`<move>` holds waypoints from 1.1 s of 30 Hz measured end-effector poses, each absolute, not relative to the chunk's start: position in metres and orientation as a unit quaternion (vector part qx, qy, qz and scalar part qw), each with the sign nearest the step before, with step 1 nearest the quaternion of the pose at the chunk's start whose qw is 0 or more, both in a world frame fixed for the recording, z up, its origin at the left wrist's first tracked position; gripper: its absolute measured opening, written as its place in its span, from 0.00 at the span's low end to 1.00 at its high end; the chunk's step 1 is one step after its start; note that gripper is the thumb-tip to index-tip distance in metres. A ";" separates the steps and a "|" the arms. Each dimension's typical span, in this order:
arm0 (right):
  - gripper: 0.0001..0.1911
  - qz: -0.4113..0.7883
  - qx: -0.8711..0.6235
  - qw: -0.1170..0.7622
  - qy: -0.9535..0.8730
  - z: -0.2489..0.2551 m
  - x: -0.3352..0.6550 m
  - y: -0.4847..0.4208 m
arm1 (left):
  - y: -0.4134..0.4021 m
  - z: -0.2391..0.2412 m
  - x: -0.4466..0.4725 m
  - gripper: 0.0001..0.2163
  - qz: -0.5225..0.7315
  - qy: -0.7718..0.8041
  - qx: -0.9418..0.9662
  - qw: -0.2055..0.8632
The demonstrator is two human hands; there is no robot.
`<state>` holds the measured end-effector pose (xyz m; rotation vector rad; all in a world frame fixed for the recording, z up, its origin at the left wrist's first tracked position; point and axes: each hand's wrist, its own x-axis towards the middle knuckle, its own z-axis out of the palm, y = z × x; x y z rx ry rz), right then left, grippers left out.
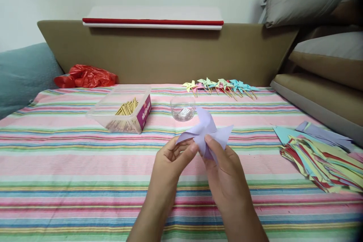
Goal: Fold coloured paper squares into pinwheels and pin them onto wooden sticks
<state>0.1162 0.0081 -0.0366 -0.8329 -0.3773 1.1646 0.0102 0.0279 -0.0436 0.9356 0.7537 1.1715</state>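
Observation:
A purple paper pinwheel (206, 124) with folded blades is held up between both hands, above the striped cloth. My left hand (175, 159) pinches its lower left part, the thumb pressed near the centre. On the other side, my right hand (224, 166) grips it with the index finger close to the middle and the other fingers behind the paper. No stick shows on this pinwheel. Just beyond it stands a round clear container (183, 109) with small items and a white label inside.
Left of centre is a clear plastic box (113, 100) holding many thin wooden sticks (127, 107). Several finished pinwheels (224, 85) on sticks lie at the back. Stacked coloured paper pieces (323, 159) are at the right, near cushions (326, 87). A red plastic bag (87, 76) rests back left.

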 end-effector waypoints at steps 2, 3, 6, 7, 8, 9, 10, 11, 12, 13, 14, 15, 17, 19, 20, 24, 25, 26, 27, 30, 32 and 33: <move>0.16 0.531 -0.369 0.748 -0.147 -0.034 0.109 0.008 | 0.025 -0.046 0.018 0.09 0.540 0.337 0.391 0.665; 0.16 0.533 -0.365 0.750 -0.139 -0.034 0.105 0.007 | 0.024 -0.046 0.022 0.09 0.551 0.343 0.379 0.660; 0.17 0.537 -0.365 0.751 -0.123 -0.036 0.097 0.007 | 0.023 -0.048 0.027 0.08 0.576 0.362 0.358 0.640; 0.17 0.537 -0.367 0.749 -0.123 -0.037 0.095 0.007 | 0.023 -0.048 0.027 0.08 0.581 0.367 0.355 0.634; 0.17 0.537 -0.370 0.748 -0.125 -0.038 0.093 0.007 | 0.024 -0.048 0.027 0.08 0.586 0.371 0.353 0.628; 0.17 0.535 -0.373 0.747 -0.129 -0.039 0.092 0.007 | 0.024 -0.048 0.027 0.08 0.591 0.373 0.351 0.624; 0.18 0.534 -0.375 0.746 -0.133 -0.040 0.091 0.007 | 0.025 -0.049 0.027 0.08 0.595 0.375 0.348 0.620; 0.18 0.533 -0.379 0.744 -0.136 -0.041 0.091 0.007 | 0.026 -0.048 0.027 0.09 0.597 0.378 0.346 0.617; 0.18 0.532 -0.385 0.741 -0.137 -0.042 0.090 0.007 | 0.026 -0.048 0.027 0.09 0.599 0.381 0.343 0.616; 0.18 0.533 -0.392 0.737 -0.137 -0.043 0.090 0.007 | 0.026 -0.048 0.027 0.10 0.599 0.384 0.340 0.615; 0.18 0.533 -0.398 0.733 -0.141 -0.043 0.090 0.007 | 0.027 -0.047 0.026 0.10 0.598 0.387 0.336 0.616; 0.18 0.533 -0.403 0.729 -0.150 -0.043 0.090 0.007 | 0.027 -0.046 0.026 0.10 0.597 0.389 0.330 0.619; 0.17 0.530 -0.405 0.722 -0.182 -0.044 0.093 0.008 | 0.028 -0.044 0.024 0.11 0.598 0.386 0.313 0.629; 0.17 0.509 -0.407 0.728 -0.211 -0.044 0.099 0.009 | 0.030 -0.042 0.020 0.11 0.604 0.374 0.289 0.642; 0.17 0.488 -0.413 0.736 -0.223 -0.045 0.104 0.009 | 0.032 -0.041 0.017 0.11 0.609 0.366 0.276 0.648; 0.16 0.319 -0.496 0.721 -0.363 -0.046 0.129 0.005 | 0.039 -0.040 0.005 0.09 0.619 0.348 0.239 0.663; 0.16 0.259 -0.518 0.689 -0.437 -0.046 0.134 0.003 | 0.040 -0.040 0.002 0.08 0.617 0.348 0.236 0.665; 0.16 0.200 -0.530 0.646 -0.512 -0.046 0.138 0.001 | 0.042 -0.040 0.000 0.07 0.615 0.349 0.235 0.667; 0.15 0.149 -0.532 0.602 -0.577 -0.046 0.141 -0.001 | 0.043 -0.040 -0.002 0.07 0.612 0.348 0.235 0.670; 0.11 0.086 -0.512 0.524 -0.675 -0.046 0.143 -0.005 | 0.044 -0.040 -0.002 0.07 0.606 0.340 0.243 0.676; 0.09 0.083 -0.501 0.519 -0.687 -0.046 0.142 -0.005 | 0.044 -0.040 -0.001 0.07 0.602 0.337 0.252 0.678; 0.08 0.082 -0.500 0.519 -0.689 -0.046 0.141 -0.005 | 0.044 -0.040 -0.001 0.07 0.599 0.339 0.257 0.678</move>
